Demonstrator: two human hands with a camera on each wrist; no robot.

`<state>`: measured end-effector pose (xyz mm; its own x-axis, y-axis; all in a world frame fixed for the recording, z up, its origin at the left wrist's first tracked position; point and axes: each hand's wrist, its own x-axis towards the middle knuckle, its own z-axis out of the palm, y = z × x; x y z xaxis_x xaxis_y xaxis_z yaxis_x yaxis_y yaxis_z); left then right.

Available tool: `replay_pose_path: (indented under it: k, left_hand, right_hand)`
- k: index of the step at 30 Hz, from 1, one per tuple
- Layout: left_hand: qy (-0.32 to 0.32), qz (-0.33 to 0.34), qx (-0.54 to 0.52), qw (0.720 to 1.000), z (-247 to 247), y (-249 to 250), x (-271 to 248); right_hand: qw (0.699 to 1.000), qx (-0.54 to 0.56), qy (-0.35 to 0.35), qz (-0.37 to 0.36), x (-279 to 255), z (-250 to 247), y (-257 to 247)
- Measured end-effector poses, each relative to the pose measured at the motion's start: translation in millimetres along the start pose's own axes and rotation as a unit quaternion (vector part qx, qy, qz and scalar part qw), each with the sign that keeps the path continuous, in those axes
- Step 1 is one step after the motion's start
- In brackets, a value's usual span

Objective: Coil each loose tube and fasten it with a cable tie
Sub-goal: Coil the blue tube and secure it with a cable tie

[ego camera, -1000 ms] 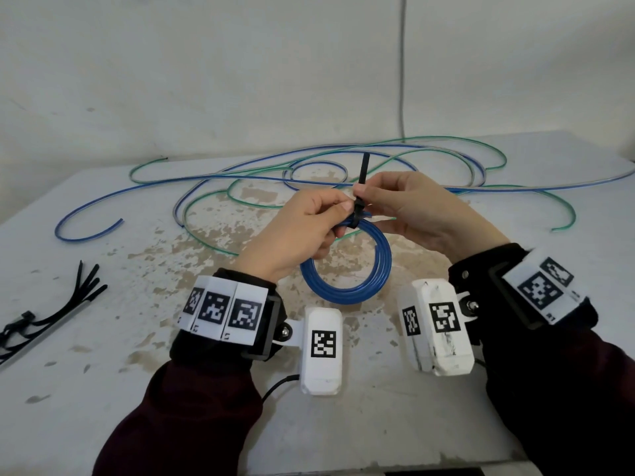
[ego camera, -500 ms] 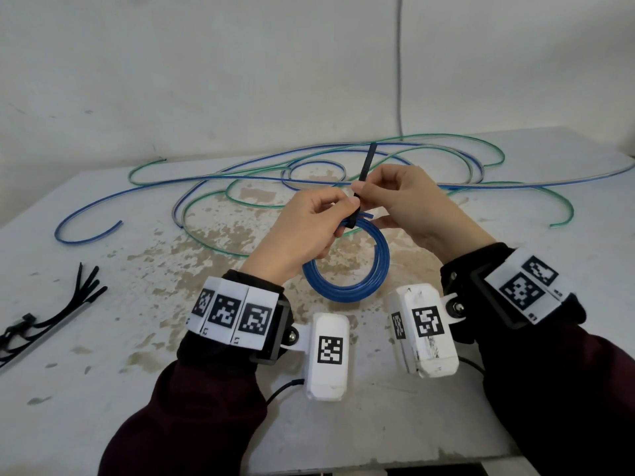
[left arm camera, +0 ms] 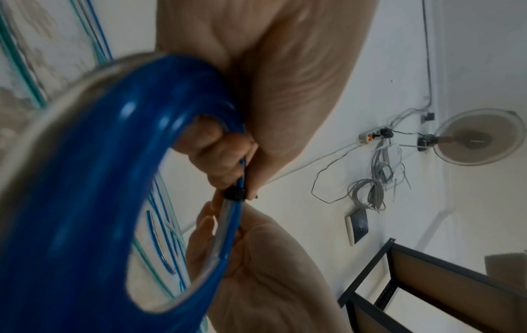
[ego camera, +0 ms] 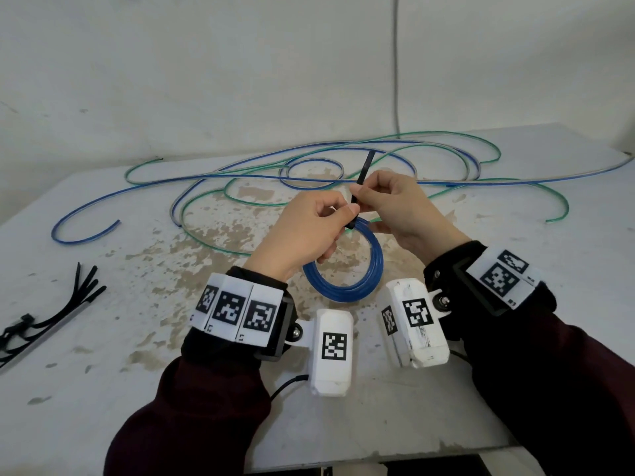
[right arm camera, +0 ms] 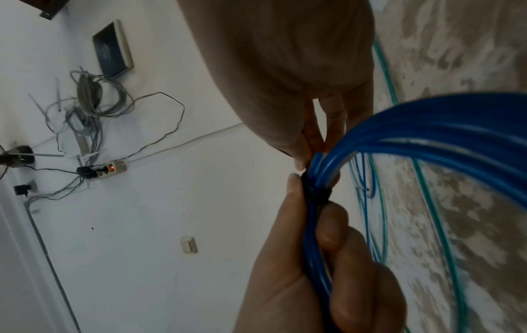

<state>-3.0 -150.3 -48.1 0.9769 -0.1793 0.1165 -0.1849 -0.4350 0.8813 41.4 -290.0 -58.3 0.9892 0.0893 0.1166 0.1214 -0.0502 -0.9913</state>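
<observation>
A blue tube coil (ego camera: 360,290) (left arm camera: 94,202) (right arm camera: 427,139) hangs above the table between my hands. My left hand (ego camera: 309,235) (right arm camera: 313,259) grips the coil's top, thumb beside the black cable tie (ego camera: 361,176) (left arm camera: 235,193) (right arm camera: 316,191) wrapped round the strands. My right hand (ego camera: 395,207) (left arm camera: 256,259) pinches the tie's tail, which sticks up and away from me. Loose blue and green tubes (ego camera: 240,176) sprawl over the back of the table.
A bundle of spare black cable ties (ego camera: 51,314) lies at the table's left edge. The worn white table (ego camera: 103,372) ends at a wall behind. A grey cable (ego camera: 395,63) runs down the wall. A shelf frame (left arm camera: 427,281) stands off to the side.
My right hand has drawn the tie's tail further up and back, and the tie sits tighter on the coil. Both hands have risen slightly with the coil.
</observation>
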Motion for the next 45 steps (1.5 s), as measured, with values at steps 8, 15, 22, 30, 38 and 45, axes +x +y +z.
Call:
replay_pose_path:
  k: [8,15,22,30,38,45]
  left_hand:
    - [-0.018,-0.053,-0.202,0.978,-0.6,1.8,1.0]
    - [-0.026,-0.068,-0.250,0.966,-7.2,0.6,1.3]
    - [-0.022,-0.123,-0.253,0.959,-2.2,-6.7,6.0]
    - [0.002,-0.095,-0.252,0.963,-4.4,-5.8,5.1]
    - [0.022,-0.044,-0.200,0.979,-2.7,-1.0,2.1]
    - [0.028,-0.033,-0.200,0.979,-2.1,-2.4,0.2]
  right_hand:
    - [0.999,0.052,0.009,0.011,2.0,-8.6,-12.8]
    - [0.986,0.054,-0.139,0.074,-5.0,-14.9,-14.9]
    - [0.996,-0.015,-0.091,-0.008,-8.9,-14.4,-14.6]
    - [0.997,0.000,-0.069,-0.019,-10.5,-5.7,-16.9]
    - [0.996,0.020,-0.083,-0.008,-11.4,-8.6,-19.4]
    - [0.998,0.032,-0.055,-0.012,-9.1,-3.8,-15.2]
